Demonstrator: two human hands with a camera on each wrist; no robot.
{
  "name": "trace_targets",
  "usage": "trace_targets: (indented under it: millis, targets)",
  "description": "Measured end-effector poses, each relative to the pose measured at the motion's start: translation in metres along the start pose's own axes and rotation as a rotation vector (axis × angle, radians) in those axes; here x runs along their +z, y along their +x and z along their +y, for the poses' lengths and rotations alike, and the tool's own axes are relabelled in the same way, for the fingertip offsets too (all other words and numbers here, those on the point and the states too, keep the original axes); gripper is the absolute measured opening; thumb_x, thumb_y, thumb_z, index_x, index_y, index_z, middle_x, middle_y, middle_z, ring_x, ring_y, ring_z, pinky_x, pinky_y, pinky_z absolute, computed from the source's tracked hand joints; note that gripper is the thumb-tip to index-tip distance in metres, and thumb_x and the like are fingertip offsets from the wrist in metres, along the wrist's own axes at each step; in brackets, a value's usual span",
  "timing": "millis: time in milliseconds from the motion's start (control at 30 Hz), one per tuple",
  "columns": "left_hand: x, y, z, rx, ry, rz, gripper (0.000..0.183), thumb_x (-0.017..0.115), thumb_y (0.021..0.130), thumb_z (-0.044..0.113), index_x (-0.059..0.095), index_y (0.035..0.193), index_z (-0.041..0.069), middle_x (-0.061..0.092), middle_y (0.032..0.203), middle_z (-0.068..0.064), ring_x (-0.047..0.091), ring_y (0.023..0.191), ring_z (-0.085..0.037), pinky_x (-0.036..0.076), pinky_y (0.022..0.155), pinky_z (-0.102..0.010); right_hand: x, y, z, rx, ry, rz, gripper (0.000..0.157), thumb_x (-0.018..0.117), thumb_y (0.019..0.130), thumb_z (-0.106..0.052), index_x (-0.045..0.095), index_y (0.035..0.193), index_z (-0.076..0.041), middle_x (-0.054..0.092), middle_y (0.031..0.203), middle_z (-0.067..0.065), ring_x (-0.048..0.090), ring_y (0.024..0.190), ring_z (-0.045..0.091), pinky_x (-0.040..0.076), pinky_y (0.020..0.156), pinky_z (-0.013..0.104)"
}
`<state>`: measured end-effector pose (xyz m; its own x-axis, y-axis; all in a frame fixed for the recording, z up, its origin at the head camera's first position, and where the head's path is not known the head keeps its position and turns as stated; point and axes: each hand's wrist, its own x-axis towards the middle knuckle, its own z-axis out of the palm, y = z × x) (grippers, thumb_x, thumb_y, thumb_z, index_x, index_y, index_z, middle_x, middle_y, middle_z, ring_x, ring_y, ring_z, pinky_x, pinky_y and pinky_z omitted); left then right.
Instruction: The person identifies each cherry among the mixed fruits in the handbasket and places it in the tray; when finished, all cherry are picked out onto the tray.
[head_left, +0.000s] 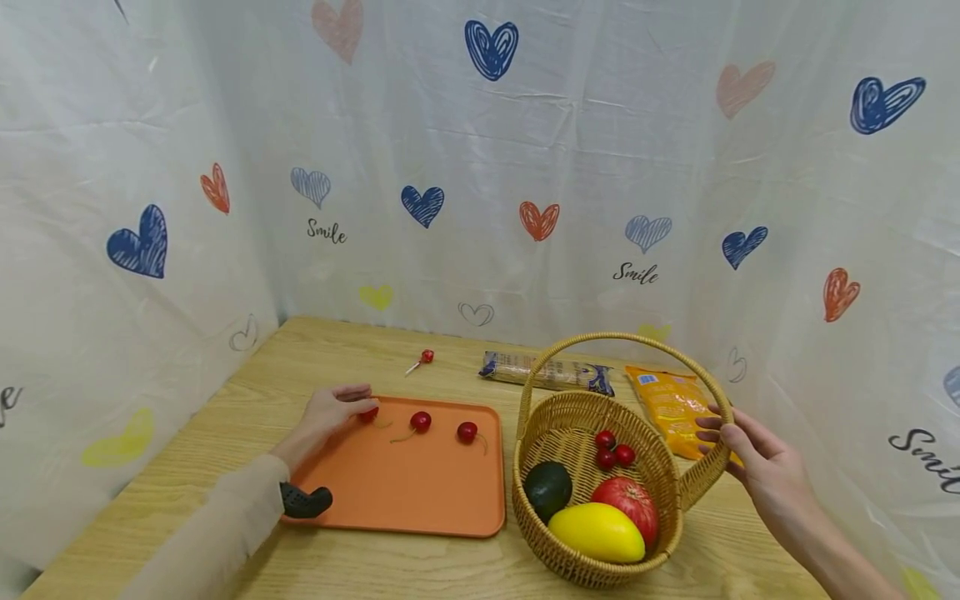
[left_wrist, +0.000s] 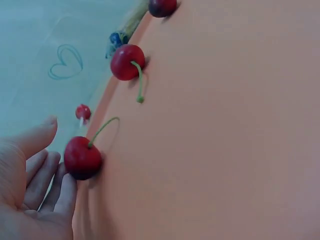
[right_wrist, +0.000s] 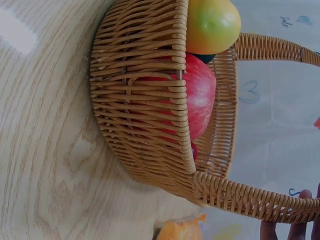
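My left hand [head_left: 330, 421] is at the left back edge of an orange tray [head_left: 405, 492]. Its fingers touch a red cherry [left_wrist: 82, 159] with a green stem, while the thumb stands apart from it. Two more cherries, a middle one [head_left: 421, 422] and a right one [head_left: 467, 432], lie along the tray's back side. On the right, my right hand [head_left: 768, 467] holds the side of the handle [head_left: 708, 479] of a wicker basket [head_left: 573, 571]. Inside the basket are a yellow mango-like fruit [head_left: 597, 533], a red apple [head_left: 624, 502], a dark green avocado [head_left: 547, 490] and small red cherries [head_left: 606, 458].
Behind the tray lies a red lollipop [head_left: 427, 357] on a white stick. A long packet of noodles [head_left: 540, 372] lies behind the basket, and an orange snack bag [head_left: 667, 404] is at the back right. A heart-printed curtain [head_left: 465, 150] encloses the wooden table [head_left: 315, 354].
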<state>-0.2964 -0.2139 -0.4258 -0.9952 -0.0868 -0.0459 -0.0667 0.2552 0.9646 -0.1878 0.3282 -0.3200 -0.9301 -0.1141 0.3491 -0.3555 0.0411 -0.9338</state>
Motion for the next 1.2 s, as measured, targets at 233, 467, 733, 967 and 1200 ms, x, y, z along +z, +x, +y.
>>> trace_targets:
  millis: [233,467,733,967,1200]
  targets:
    - [0.003,0.003,0.018,0.067,0.026,-0.045,0.055,0.069,0.088,0.023,0.051,0.134,-0.001,0.055,0.131,-0.016,0.050,0.121,-0.029,0.040,0.100,-0.040,-0.001,-0.001,0.001,-0.012,0.013,-0.005,0.030,0.043,0.101,-0.009,0.059,0.126,-0.009,0.067,0.106,-0.004,0.065,0.093,0.009,0.052,0.080,0.023]
    - [0.028,-0.007,0.037,0.102,-0.022,-0.137,0.050,0.068,0.089,0.022,0.055,0.131,0.000,0.057,0.128,-0.015,0.057,0.113,-0.026,0.048,0.090,-0.037,-0.002,-0.001,0.001,0.002,0.006,0.004,0.029,0.045,0.101,-0.010,0.059,0.125,-0.010,0.068,0.107,-0.003,0.066,0.091,0.010,0.052,0.079,0.022]
    - [0.079,-0.035,0.061,0.123,-0.203,-0.339,0.048,0.070,0.087,0.015,0.056,0.128,-0.004,0.061,0.123,-0.016,0.059,0.112,-0.024,0.044,0.097,-0.037,-0.001,-0.002,0.000,0.004,-0.005,0.000,0.031,0.045,0.101,-0.011,0.057,0.129,-0.010,0.067,0.109,-0.004,0.065,0.093,0.009,0.052,0.079,0.021]
    - [0.121,-0.068,0.083,0.144,-0.298,-0.550,0.047,0.071,0.086,0.015,0.057,0.127,-0.004,0.062,0.121,-0.015,0.060,0.108,-0.021,0.047,0.092,-0.035,0.000,-0.001,-0.001,0.013,-0.009,-0.002,0.030,0.045,0.101,-0.012,0.057,0.129,-0.011,0.067,0.109,-0.005,0.065,0.093,0.009,0.051,0.079,0.021]
    - [0.151,-0.095,0.102,0.133,-0.356,-0.667,0.038,0.070,0.086,0.011,0.063,0.122,0.002,0.064,0.116,-0.010,0.062,0.105,-0.021,0.049,0.090,-0.033,0.000,-0.002,-0.001,0.002,0.018,-0.004,0.029,0.044,0.101,-0.011,0.059,0.126,-0.014,0.067,0.109,-0.006,0.064,0.095,0.008,0.051,0.080,0.020]
